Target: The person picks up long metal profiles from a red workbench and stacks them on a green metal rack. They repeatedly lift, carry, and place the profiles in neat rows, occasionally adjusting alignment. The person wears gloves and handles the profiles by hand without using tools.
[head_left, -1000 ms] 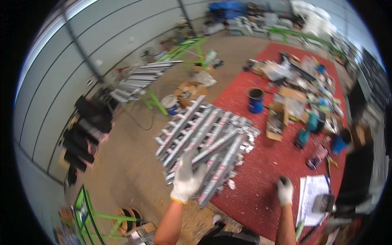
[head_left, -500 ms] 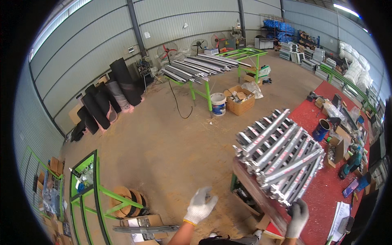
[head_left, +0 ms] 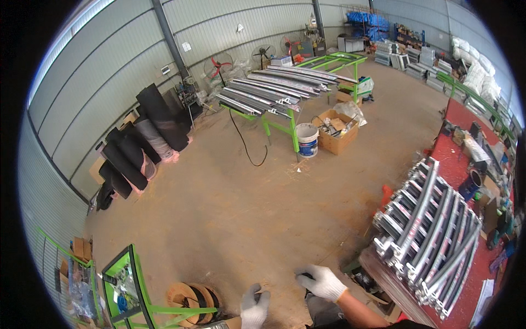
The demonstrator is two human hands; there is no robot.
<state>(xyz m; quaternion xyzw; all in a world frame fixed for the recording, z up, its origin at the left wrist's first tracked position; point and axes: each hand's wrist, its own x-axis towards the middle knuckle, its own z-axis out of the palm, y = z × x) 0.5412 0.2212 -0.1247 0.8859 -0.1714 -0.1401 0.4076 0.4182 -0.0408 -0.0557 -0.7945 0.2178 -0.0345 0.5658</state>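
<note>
My left hand [head_left: 255, 308], in a white glove with grey fingertips, is low in the view with thumb and fingers apart and nothing in it. Just to its right is my right hand [head_left: 322, 283], gloved the same way; its fingers point left, loosely bent, and no object shows in them. Both hands hang over the brown floor, apart from each other. To the right, a criss-cross stack of grey metal profiles [head_left: 433, 230] lies on a red-topped table [head_left: 456, 159], with neither hand touching it. A wooden cable reel [head_left: 183, 296] stands left of my left hand.
A green frame [head_left: 143, 285] stands at the lower left. Farther off, more metal profiles [head_left: 268, 90] lie on a green stand, beside a white bucket [head_left: 307, 140] and a cardboard box [head_left: 338, 140]. Black rolls [head_left: 126, 159] lean at the left wall.
My right hand has left the profile stack and moved left, close to my left hand. My left hand sits lower. The view has turned left, so the table and stack appear farther right.
</note>
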